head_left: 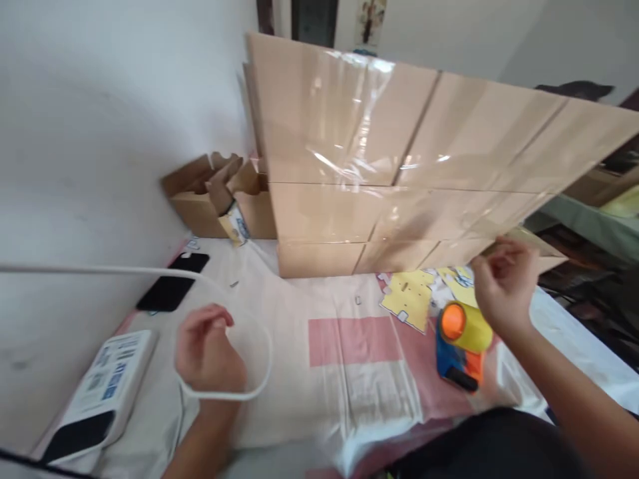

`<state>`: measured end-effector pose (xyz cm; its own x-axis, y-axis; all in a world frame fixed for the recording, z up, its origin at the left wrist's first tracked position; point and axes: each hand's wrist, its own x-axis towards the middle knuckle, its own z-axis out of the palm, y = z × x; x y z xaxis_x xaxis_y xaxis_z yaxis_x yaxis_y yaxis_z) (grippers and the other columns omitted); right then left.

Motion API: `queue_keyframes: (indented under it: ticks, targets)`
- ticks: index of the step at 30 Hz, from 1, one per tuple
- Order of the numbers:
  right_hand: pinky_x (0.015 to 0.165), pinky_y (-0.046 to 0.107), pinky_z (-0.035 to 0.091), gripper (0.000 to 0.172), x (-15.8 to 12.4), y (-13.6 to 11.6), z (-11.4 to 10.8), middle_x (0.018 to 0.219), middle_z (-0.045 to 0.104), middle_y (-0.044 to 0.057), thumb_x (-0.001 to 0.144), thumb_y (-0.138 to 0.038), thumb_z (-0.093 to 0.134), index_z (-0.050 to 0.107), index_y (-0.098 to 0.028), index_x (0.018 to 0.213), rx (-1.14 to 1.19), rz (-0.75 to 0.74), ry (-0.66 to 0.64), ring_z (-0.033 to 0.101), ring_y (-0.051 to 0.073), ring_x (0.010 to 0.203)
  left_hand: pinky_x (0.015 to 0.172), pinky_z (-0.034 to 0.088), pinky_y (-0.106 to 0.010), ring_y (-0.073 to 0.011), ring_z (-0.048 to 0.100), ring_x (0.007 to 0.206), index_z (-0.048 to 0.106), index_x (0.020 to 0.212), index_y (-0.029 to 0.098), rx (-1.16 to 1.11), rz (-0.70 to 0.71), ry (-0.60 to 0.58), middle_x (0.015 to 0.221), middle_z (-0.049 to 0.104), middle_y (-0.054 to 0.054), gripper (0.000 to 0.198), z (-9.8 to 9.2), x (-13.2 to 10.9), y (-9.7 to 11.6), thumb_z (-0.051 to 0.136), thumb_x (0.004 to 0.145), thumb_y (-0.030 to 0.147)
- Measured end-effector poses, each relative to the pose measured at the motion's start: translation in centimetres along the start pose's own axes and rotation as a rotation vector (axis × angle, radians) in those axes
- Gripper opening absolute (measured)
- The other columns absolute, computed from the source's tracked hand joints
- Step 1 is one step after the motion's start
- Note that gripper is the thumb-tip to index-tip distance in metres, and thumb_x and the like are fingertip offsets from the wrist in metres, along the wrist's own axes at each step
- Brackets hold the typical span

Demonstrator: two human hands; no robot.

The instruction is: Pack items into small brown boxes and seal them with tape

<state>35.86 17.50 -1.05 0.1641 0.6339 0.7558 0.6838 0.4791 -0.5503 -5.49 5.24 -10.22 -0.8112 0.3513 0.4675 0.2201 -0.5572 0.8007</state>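
My left hand (212, 349) is slightly blurred above the left part of the cloth, its fingers curled inward. What they hold, if anything, is hidden. A white cable (249, 396) loops across my left wrist. My right hand (506, 283) is closed beside the lower right edge of a large cardboard panel (329, 213). Whether it touches the panel, or pinches anything, I cannot make out. The panel stands upright, slightly tilted, with shiny clear tape over its joined pieces. Below my right hand lies a blue tape dispenser (444, 356) with a yellow and orange roll (474, 329).
Yellow printed cutouts (407, 299) lie at the panel's foot. Open cardboard boxes (200, 209) stand behind on the left, against the wall. A black phone (172, 286) and a white power-bank-like box (107, 379) lie at left on the pink and white cloth (349, 342).
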Motion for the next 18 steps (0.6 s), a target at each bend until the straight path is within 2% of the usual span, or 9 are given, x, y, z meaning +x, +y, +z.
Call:
queue_keyframes:
  ticks: [2, 4, 6, 8, 11, 13, 15, 18]
  targets:
    - [0.058, 0.032, 0.044, 0.029, -2.6, -6.3, 3.6, 0.086, 0.053, 0.002, 0.094, -0.024, 0.061, 0.058, -0.026, 0.122, 0.106, -0.132, -0.286, 0.053, 0.015, 0.066, 0.064, 0.044, -0.022, -0.0112, 0.056, 0.075, 0.059, 0.088, 0.017, -0.018, -0.075, 0.203, 0.086, 0.059, 0.001, 0.019, -0.2, 5.4, -1.0, 0.062, 0.07, 0.014]
    - [0.062, 0.03, 0.049, 0.028, -5.1, -11.9, 8.5, 0.096, 0.06, 0.004, 0.094, -0.02, 0.056, 0.06, -0.025, 0.121, 0.222, -0.258, -0.559, 0.058, 0.015, 0.07, 0.064, 0.043, -0.017, -0.0095, 0.058, 0.086, 0.057, 0.099, 0.017, -0.023, -0.159, 0.343, 0.1, 0.059, -0.001, 0.031, 0.0, 10.2, -2.3, 0.058, 0.07, 0.009]
    - [0.068, 0.031, 0.053, 0.031, -7.1, -16.2, 14.5, 0.112, 0.063, 0.007, 0.094, -0.02, 0.054, 0.06, -0.025, 0.124, 0.326, -0.304, -0.729, 0.059, 0.013, 0.069, 0.072, 0.048, -0.017, -0.0091, 0.058, 0.099, 0.052, 0.112, 0.016, 0.028, -0.259, 0.41, 0.118, 0.056, -0.004, 0.036, 0.7, 13.9, -4.2, 0.052, 0.078, 0.006]
    - [0.075, 0.033, 0.055, 0.045, -8.3, -19.3, 21.2, 0.128, 0.061, 0.01, 0.092, -0.022, 0.056, 0.055, -0.025, 0.137, 0.339, -0.245, -0.873, 0.063, 0.013, 0.072, 0.088, 0.054, -0.024, -0.0114, 0.058, 0.11, 0.045, 0.124, 0.017, 0.065, -0.348, 0.413, 0.131, 0.05, -0.009, 0.039, 1.9, 16.7, -6.5, 0.044, 0.086, 0.006]
    - [0.088, 0.036, 0.054, 0.076, -8.8, -22.5, 31.1, 0.133, 0.061, 0.012, 0.091, -0.025, 0.058, 0.028, -0.029, 0.161, 0.137, -0.148, -1.016, 0.068, 0.022, 0.096, 0.105, 0.05, -0.035, -0.0178, 0.056, 0.123, 0.04, 0.135, 0.016, 0.114, -0.373, 0.401, 0.145, 0.041, -0.015, 0.05, 3.7, 19.5, -10.2, 0.05, 0.087, 0.007]
    - [0.091, 0.039, 0.052, 0.083, -8.4, -23.9, 36.5, 0.129, 0.064, 0.014, 0.092, -0.025, 0.057, 0.016, -0.032, 0.165, -0.042, -0.08, -1.048, 0.067, 0.028, 0.108, 0.113, 0.044, -0.035, -0.0196, 0.053, 0.13, 0.043, 0.136, 0.017, 0.153, -0.355, 0.351, 0.151, 0.039, -0.015, 0.058, 4.3, 20.9, -12.3, 0.055, 0.082, 0.003]
    - [0.091, 0.04, 0.052, 0.079, -7.7, -24.6, 40.4, 0.128, 0.066, 0.013, 0.095, -0.025, 0.053, 0.016, -0.034, 0.164, -0.157, 0.004, -1.047, 0.067, 0.03, 0.112, 0.11, 0.047, -0.034, -0.0199, 0.059, 0.126, 0.05, 0.134, 0.019, 0.171, -0.356, 0.26, 0.148, 0.046, -0.014, 0.058, 4.1, 22.1, -13.6, 0.057, 0.079, 0.001]
    - [0.09, 0.04, 0.052, 0.066, -6.7, -24.3, 43.4, 0.127, 0.069, 0.012, 0.096, -0.028, 0.051, 0.03, -0.034, 0.158, -0.181, 0.12, -1.018, 0.068, 0.03, 0.111, 0.083, 0.059, -0.03, -0.0175, 0.071, 0.099, 0.054, 0.135, 0.02, 0.164, -0.397, 0.125, 0.139, 0.057, -0.015, 0.051, 2.8, 23.4, -14.7, 0.054, 0.084, 0.009]
